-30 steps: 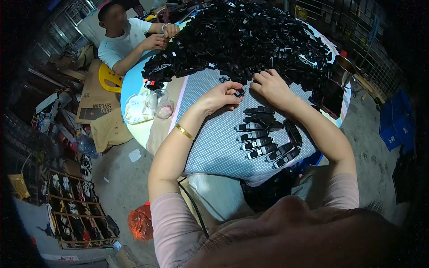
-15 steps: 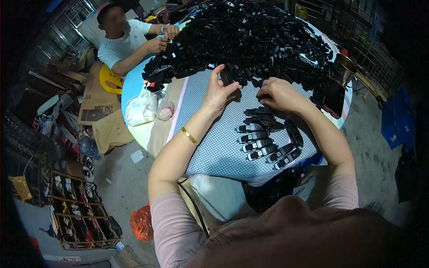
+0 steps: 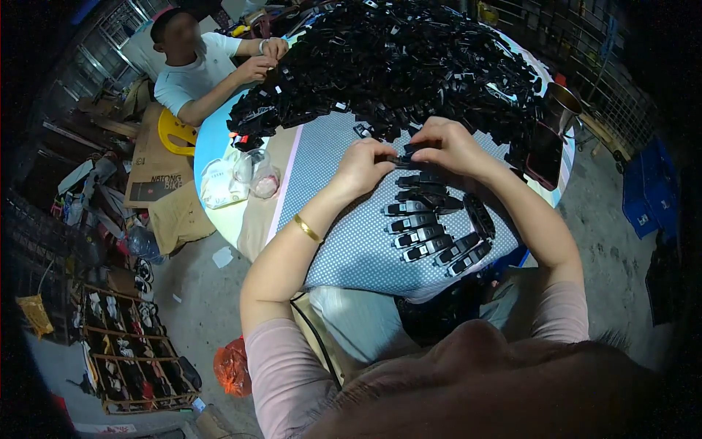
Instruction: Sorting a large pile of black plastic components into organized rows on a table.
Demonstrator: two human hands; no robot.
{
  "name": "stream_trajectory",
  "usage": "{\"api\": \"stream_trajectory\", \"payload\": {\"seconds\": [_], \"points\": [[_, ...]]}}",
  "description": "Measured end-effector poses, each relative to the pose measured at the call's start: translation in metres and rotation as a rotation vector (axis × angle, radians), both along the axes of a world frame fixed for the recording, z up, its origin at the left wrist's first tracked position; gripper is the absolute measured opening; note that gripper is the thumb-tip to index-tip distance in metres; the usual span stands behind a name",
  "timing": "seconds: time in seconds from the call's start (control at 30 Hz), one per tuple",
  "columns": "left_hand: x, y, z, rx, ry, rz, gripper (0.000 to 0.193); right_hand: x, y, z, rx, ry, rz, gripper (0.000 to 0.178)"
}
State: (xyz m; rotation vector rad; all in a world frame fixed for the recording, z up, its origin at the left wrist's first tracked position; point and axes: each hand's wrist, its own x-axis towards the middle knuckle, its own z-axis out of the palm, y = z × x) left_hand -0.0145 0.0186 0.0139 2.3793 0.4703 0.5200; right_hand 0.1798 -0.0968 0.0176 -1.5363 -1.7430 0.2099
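A small black plastic part is pinched between my two hands over the patterned table cover. My left hand, below a gold bracelet, grips its left end with thumb and fingers. From the other side, my right hand closes on the same part, and the fingers partly hide it. Just nearer to me, several black parts with grey ends lie in a curved row. A large heap of similar black pieces covers the far half of the round table.
Across the table on the left, another person handles pieces at the heap's edge. Plastic bags lie on the left side. A metal cup and a dark phone-like slab are at the right edge. A blue case stands on the floor.
My left hand has moved down and closed from a spread pose. My right hand has shifted slightly left and up; both now meet on a black part.
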Motion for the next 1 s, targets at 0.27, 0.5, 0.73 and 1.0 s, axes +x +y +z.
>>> {"api": "stream_trajectory", "payload": {"seconds": [0.27,0.5,0.73,1.0], "points": [[-0.002,-0.007,0.002,0.112,0.039,0.141,0.028,-0.001,-0.004,0.001,-0.042,-0.412,-0.067,0.03],[0.001,0.0,0.005,0.079,0.088,0.134,0.03,0.007,-0.002,0.005,-0.008,-0.364,-0.011,0.026],[0.001,-0.003,0.009,0.082,0.102,0.135,0.03,0.002,-0.004,0.006,-0.042,-0.387,0.017,0.028],[0.0,-0.005,0.01,0.068,0.109,0.138,0.03,0.013,-0.006,0.012,-0.253,-0.341,0.06,0.025]]}}
